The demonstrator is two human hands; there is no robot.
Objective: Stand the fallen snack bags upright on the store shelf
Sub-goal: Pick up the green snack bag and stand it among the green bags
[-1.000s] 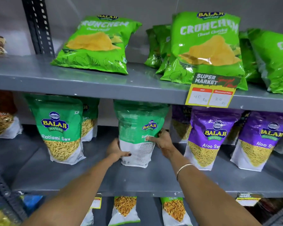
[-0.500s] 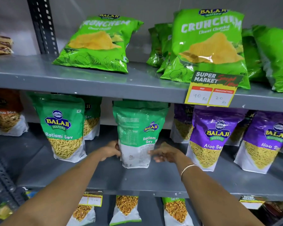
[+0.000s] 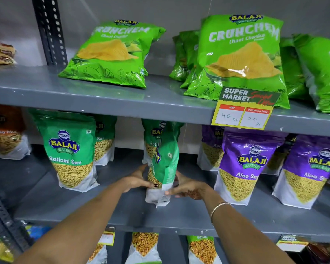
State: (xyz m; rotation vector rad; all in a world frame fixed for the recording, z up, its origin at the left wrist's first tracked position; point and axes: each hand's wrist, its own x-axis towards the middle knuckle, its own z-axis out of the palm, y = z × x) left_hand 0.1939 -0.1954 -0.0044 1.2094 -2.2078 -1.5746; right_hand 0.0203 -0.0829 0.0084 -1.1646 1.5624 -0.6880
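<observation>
A green Ratlami Sev bag point(image 3: 163, 164) stands on the middle shelf point(image 3: 189, 214), turned edge-on so its side faces me. My left hand point(image 3: 139, 180) grips its lower left side and my right hand point(image 3: 187, 185) grips its lower right side. Behind it stands another green Ratlami Sev bag point(image 3: 153, 136), partly hidden. On the top shelf point(image 3: 122, 100) a green Crunchem chips bag point(image 3: 111, 54) lies tilted back, and a second Crunchem bag point(image 3: 240, 58) leans on others at the right.
An upright Ratlami Sev bag point(image 3: 69, 151) stands at the left; purple Aloo Sev bags point(image 3: 244, 164) stand at the right. A yellow price tag point(image 3: 244, 109) hangs on the top shelf edge. A slotted upright post point(image 3: 50, 31) rises at the left. More bags sit on the lower shelf.
The bag between my hands has been rotated from showing its back panel to edge-on. Both hands slid lower on it. The camera has moved closer.
</observation>
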